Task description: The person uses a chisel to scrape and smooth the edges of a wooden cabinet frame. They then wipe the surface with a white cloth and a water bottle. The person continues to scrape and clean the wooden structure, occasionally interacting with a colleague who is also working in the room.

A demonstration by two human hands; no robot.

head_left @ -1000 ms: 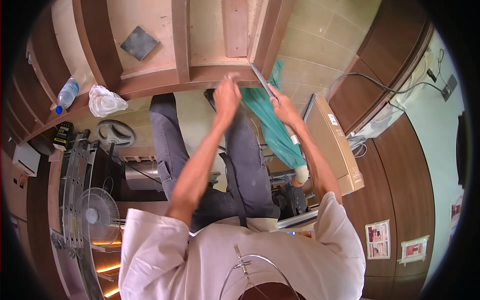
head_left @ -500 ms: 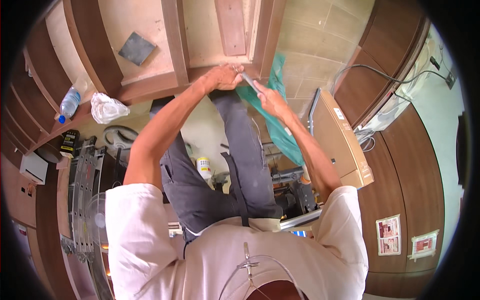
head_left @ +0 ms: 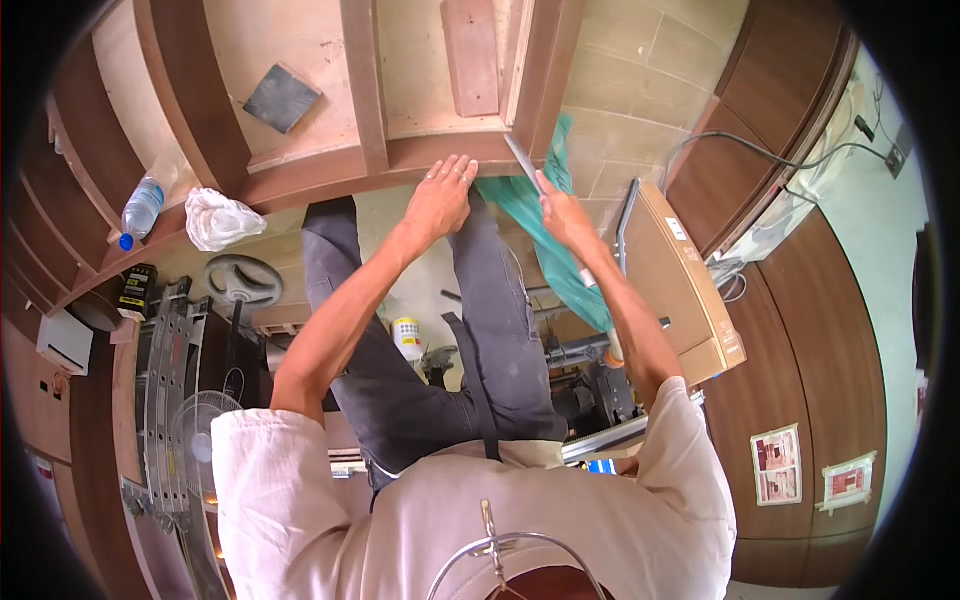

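Note:
My left hand (head_left: 440, 200) rests on the front edge of a brown wooden frame (head_left: 310, 178), its fingers stretched out together and holding nothing. A ring shows on it. My right hand (head_left: 565, 215) is closed around a long, flat grey metal tool that looks like a file (head_left: 521, 157). The file's tip points away from me and to the left, at the frame's right corner. Whether it touches the wood, I cannot tell. Inside the frame lie a dark square tile (head_left: 282, 99) and a reddish-brown board (head_left: 471, 58).
A water bottle (head_left: 143, 210) and a crumpled white bag (head_left: 222, 219) sit on the frame's left side. Green plastic sheeting (head_left: 555, 250) hangs at right, beside a cardboard box (head_left: 680, 285). Below are a white tub (head_left: 407, 338), a fan (head_left: 203, 440) and a folded ladder (head_left: 160, 400).
My left hand has come off the file's end and spread flat on the frame's edge, a little nearer me. The right hand has moved slightly right and nearer me with the file.

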